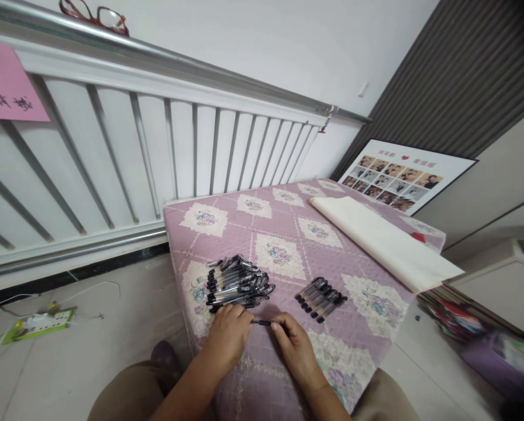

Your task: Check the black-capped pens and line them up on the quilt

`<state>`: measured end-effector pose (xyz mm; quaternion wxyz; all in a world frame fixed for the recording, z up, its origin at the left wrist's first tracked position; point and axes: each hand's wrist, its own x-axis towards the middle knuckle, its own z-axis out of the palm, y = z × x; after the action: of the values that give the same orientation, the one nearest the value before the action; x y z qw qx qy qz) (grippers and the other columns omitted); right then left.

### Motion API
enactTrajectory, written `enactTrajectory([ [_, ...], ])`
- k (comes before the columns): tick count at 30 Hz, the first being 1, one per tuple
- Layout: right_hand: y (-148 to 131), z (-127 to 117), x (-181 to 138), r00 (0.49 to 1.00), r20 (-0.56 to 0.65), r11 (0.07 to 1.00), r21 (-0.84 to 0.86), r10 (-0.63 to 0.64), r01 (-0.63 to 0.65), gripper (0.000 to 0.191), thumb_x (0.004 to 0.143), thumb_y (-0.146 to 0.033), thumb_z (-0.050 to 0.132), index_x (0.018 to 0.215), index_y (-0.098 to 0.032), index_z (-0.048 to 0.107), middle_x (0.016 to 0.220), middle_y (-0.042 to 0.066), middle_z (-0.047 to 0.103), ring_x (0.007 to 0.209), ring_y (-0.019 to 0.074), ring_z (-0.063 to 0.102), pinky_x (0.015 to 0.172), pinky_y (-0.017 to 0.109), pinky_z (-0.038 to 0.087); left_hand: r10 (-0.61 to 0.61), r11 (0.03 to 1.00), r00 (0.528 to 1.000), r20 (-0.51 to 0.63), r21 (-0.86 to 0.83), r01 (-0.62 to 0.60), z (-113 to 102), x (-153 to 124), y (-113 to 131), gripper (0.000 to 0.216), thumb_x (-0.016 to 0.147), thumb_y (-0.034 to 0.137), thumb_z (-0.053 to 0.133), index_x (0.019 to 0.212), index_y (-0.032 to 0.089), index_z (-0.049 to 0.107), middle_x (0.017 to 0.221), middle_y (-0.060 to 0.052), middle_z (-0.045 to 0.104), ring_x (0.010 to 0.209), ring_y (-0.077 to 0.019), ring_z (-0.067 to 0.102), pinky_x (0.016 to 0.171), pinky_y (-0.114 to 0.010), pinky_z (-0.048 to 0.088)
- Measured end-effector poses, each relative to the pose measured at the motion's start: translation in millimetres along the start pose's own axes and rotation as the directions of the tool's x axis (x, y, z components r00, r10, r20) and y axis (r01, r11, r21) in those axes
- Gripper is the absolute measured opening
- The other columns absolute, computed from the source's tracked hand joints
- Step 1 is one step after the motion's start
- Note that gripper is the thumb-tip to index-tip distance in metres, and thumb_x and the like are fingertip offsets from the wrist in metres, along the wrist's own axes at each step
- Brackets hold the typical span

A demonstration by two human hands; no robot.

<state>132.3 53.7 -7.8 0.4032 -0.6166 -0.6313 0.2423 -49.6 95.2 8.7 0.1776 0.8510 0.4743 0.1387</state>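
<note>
Between the two hands, low over the near edge of the desk (288, 234), a single black pen (261, 322) is held level, crosswise to the person. The left hand (229, 339) has its grip pinched on the pen's left end, fingers curled and knuckles up. The right hand (295, 348) pinches the right end with its fingertips, the rest of the hand folded behind them. Whether the pen touches the quilted purple cloth under it cannot be told.

Just beyond the left grip, nearly touching its knuckles, lies a loose pile of pens (238, 283), black-capped with clear barrels, heaped at crossing angles. Beyond the right grip and slightly to its right, apart from the pile, a row of pens (321, 298) lies side by side, tidy and parallel.

Farther off to the right of both grips, a cream roll (385, 240) lies slantwise on the desk and runs past its edge. Behind it a photo board (404, 175) leans against the wall.

Far beyond the grips, a white radiator (157, 152) stands along the wall. Left of the left grip, down on the floor (113, 351), lies a green power strip (38, 324).
</note>
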Motion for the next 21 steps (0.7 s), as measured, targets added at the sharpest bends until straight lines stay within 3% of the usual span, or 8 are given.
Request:
enactTrajectory([
  [3,-0.7,0.2,-0.7,1.0,-0.006,0.999,-0.04,0.006,-0.007,0.029,0.088,-0.039,0.046,0.066,-0.021,0.052,0.065,-0.001,0.053,0.063,0.0156,0.052,0.061,0.024,0.043,0.004,1.0,1.0,0.01,-0.004,-0.004,-1.5,-0.5,0.4,0.019,0.092,0.027,0.045,0.096,0.026,0.064,0.094,-0.002,0.061,0.093,-0.0197,0.052,0.082,-0.032,0.038],
  [8,-2.6,0.1,-0.6,1.0,0.012,1.0,-0.008,-0.007,0.007,0.019,0.088,-0.037,0.048,0.084,-0.021,0.057,0.08,0.002,0.06,0.077,0.0173,0.057,0.071,0.026,0.045,-0.003,1.0,1.0,-0.003,-0.008,0.003,-2.2,-0.9,0.0,0.019,0.092,0.027,0.046,0.095,0.025,0.064,0.094,-0.002,0.061,0.093,-0.0199,0.053,0.082,-0.032,0.038],
  [15,-0.2,-0.3,-0.4,1.0,-0.028,0.998,-0.066,0.015,-0.016,0.032,0.089,-0.041,0.044,0.066,-0.021,0.052,0.065,-0.001,0.054,0.064,0.0161,0.053,0.061,0.025,0.043,0.006,1.0,1.0,0.0,-0.01,-0.006,-1.4,-1.3,0.0,0.017,0.091,0.028,0.048,0.096,0.026,0.064,0.094,-0.002,0.062,0.093,-0.0205,0.054,0.083,-0.033,0.039],
  [18,3.1,2.0,4.6,0.99,-0.126,0.997,-0.035,0.058,-0.062,0.028,0.09,-0.04,0.041,0.079,-0.02,0.058,0.074,0.002,0.061,0.072,0.0179,0.057,0.068,0.027,0.046,-0.025,0.999,0.999,-0.028,-0.033,0.024,-3.9,-2.0,-1.2,0.017,0.09,0.024,0.048,0.098,0.026,0.063,0.096,-0.002,0.061,0.093,-0.0203,0.055,0.082,-0.033,0.04],
  [21,5.2,8.2,15.9,0.989,-0.15,0.998,-0.056,-0.001,-0.008,0.023,0.088,-0.035,0.046,0.095,-0.02,0.061,0.092,0.006,0.064,0.088,0.0201,0.058,0.082,0.032,0.046,-0.091,0.992,0.991,-0.098,-0.092,0.082,-6.0,-2.2,-5.8,0.019,0.089,0.02,0.048,0.1,0.024,0.062,0.098,-0.002,0.061,0.092,-0.0196,0.056,0.082,-0.032,0.042],
])
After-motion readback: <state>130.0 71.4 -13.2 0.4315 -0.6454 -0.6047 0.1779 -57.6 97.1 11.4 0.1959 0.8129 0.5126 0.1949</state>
